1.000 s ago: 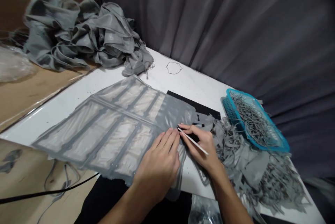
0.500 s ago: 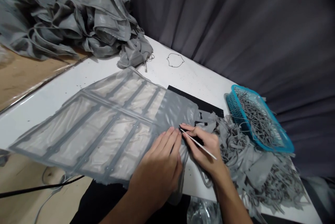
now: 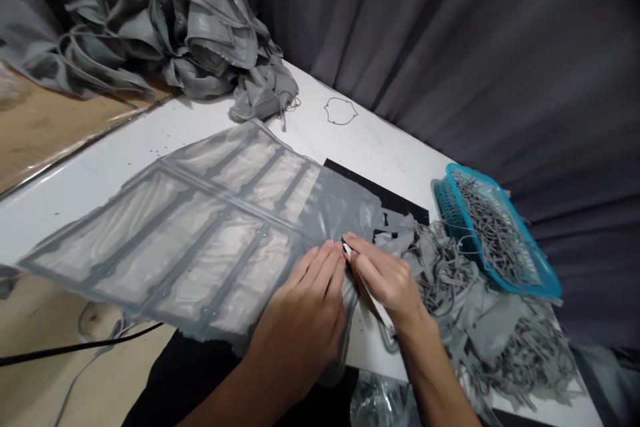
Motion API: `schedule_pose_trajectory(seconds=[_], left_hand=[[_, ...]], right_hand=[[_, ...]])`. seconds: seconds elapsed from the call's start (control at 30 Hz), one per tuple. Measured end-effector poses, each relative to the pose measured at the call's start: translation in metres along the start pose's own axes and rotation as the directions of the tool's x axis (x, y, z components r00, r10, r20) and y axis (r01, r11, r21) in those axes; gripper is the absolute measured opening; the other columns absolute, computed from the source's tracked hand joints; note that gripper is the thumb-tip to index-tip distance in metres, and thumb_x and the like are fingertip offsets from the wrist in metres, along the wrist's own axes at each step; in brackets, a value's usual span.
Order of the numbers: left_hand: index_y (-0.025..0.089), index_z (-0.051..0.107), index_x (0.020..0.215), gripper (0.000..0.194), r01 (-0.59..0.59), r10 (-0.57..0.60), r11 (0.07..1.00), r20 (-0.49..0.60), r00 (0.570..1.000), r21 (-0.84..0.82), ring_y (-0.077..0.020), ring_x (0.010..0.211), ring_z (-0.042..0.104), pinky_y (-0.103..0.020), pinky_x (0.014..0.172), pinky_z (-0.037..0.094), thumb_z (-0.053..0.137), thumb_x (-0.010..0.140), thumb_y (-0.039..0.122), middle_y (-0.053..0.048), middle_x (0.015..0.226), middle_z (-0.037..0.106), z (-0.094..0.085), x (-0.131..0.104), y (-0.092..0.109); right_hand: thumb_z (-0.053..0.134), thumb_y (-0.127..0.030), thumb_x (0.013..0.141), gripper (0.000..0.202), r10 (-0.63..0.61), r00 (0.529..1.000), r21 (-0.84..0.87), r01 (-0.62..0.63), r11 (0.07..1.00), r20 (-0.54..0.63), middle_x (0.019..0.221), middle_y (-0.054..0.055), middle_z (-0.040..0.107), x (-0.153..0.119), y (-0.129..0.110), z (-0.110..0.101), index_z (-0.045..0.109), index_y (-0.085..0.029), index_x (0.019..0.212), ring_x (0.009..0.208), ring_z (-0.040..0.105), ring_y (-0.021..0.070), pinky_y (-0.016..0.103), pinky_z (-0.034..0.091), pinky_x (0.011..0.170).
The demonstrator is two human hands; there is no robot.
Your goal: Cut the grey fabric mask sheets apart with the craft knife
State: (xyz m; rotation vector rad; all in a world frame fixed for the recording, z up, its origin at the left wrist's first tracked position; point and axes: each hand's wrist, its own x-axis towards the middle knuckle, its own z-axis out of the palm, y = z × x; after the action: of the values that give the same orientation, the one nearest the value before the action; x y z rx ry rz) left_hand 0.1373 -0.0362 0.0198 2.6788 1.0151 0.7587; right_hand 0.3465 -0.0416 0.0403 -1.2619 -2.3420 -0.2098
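A grey rubbery sheet with pale rectangular panels framed by grey strips lies across the white table, its near edge hanging over the front. My left hand rests on its right part, fingers stretched out and lying flat. Just beside those fingertips, my right hand pinches a thin white stick-like tool. Only a short piece of the tool shows near the fingertips, by a small dark spot; the rest is hidden by the hand. Its exact kind I cannot make out.
A blue plastic basket of thin grey strips stands at the right, beside a heap of grey scraps. Crumpled grey sheets are piled at the back left. A thin grey ring lies near the dark curtain.
My right hand has rolled over the white tool, so its shaft, seen lying across the fingers before, is now mostly hidden. My left hand stays in place; the view has shifted slightly.
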Motion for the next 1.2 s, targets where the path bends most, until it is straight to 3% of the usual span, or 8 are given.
schedule_pose_trajectory(seconds=[0.2, 0.5, 0.67, 0.8, 0.97, 1.1, 1.2], left_hand=[[0.000, 0.056, 0.157, 0.054, 0.003, -0.003, 1.000, 0.018, 1.000, 0.007, -0.0328, 0.152, 0.063, -0.049, 0.128, 0.045, 0.044, 0.107, 0.017, -0.023, 0.162, 0.066, -0.003, -0.001, -0.001], [-0.001, 0.058, 0.157, 0.055, 0.026, -0.026, 0.999, 0.015, 1.000, -0.021, -0.0330, 0.152, 0.063, -0.049, 0.129, 0.045, 0.046, 0.107, 0.018, -0.024, 0.163, 0.065, -0.005, -0.001, -0.001], [-0.001, 0.060, 0.155, 0.053, 0.034, -0.034, 0.999, -0.001, 0.999, -0.021, -0.0312, 0.152, 0.063, -0.047, 0.130, 0.042, 0.045, 0.107, 0.017, -0.023, 0.162, 0.066, -0.004, -0.002, 0.000], [-0.001, 0.061, 0.154, 0.053, 0.024, -0.025, 1.000, -0.023, 0.999, -0.011, -0.0304, 0.152, 0.063, -0.045, 0.131, 0.039, 0.044, 0.108, 0.017, -0.022, 0.161, 0.067, -0.004, -0.001, 0.001], [-0.003, 0.061, 0.154, 0.053, 0.022, -0.022, 1.000, -0.048, 0.999, 0.005, -0.0308, 0.150, 0.065, -0.045, 0.130, 0.040, 0.043, 0.107, 0.017, -0.023, 0.159, 0.069, -0.003, 0.000, 0.001], [-0.003, 0.060, 0.155, 0.054, 0.021, -0.021, 1.000, -0.034, 0.999, 0.011, -0.0313, 0.150, 0.065, -0.047, 0.130, 0.043, 0.043, 0.108, 0.017, -0.024, 0.160, 0.067, -0.001, -0.001, 0.002], [-0.004, 0.060, 0.155, 0.054, 0.016, -0.015, 1.000, -0.036, 0.999, 0.020, -0.0329, 0.151, 0.064, -0.048, 0.130, 0.045, 0.045, 0.107, 0.017, -0.026, 0.161, 0.066, 0.000, -0.002, 0.003]], right_hand=[[0.066, 0.001, 0.105, 0.021, -0.001, 0.999, 0.018, 0.002, 1.000, -0.053, 0.131, 0.019, 0.084, 0.001, 0.001, 0.001, 0.076, -0.015, 0.113, 0.122, 0.084, 0.0277, 0.032, 0.071, 0.105], [0.065, -0.006, 0.108, 0.022, 0.129, 0.992, 0.119, -0.129, 0.984, 0.006, 0.140, 0.012, 0.081, -0.004, 0.000, 0.001, 0.077, -0.024, 0.111, 0.115, 0.086, 0.0267, 0.032, 0.074, 0.095], [0.062, -0.004, 0.108, 0.026, 0.071, 0.997, 0.071, -0.072, 0.995, 0.014, 0.142, 0.011, 0.080, 0.001, -0.002, -0.002, 0.080, -0.023, 0.114, 0.121, 0.084, 0.0275, 0.034, 0.071, 0.106], [0.061, -0.004, 0.110, 0.026, 0.013, 1.000, -0.009, -0.013, 1.000, 0.005, 0.137, 0.013, 0.082, 0.004, -0.004, -0.003, 0.080, -0.021, 0.113, 0.120, 0.084, 0.0275, 0.032, 0.071, 0.103], [0.062, -0.008, 0.110, 0.023, 0.059, 0.998, -0.065, -0.059, 0.996, -0.002, 0.131, 0.010, 0.086, 0.006, -0.007, 0.001, 0.078, -0.025, 0.109, 0.110, 0.087, 0.0251, 0.030, 0.069, 0.104], [0.063, -0.013, 0.111, 0.019, 0.146, 0.989, -0.061, -0.147, 0.987, -0.025, 0.123, 0.011, 0.088, 0.007, -0.012, 0.005, 0.075, -0.024, 0.102, 0.098, 0.088, 0.0235, 0.027, 0.069, 0.092], [0.061, -0.015, 0.111, 0.019, 0.221, 0.973, -0.028, -0.223, 0.974, -0.065, 0.113, 0.012, 0.089, 0.008, -0.015, 0.009, 0.073, -0.024, 0.100, 0.082, 0.087, 0.0216, 0.026, 0.067, 0.075]])
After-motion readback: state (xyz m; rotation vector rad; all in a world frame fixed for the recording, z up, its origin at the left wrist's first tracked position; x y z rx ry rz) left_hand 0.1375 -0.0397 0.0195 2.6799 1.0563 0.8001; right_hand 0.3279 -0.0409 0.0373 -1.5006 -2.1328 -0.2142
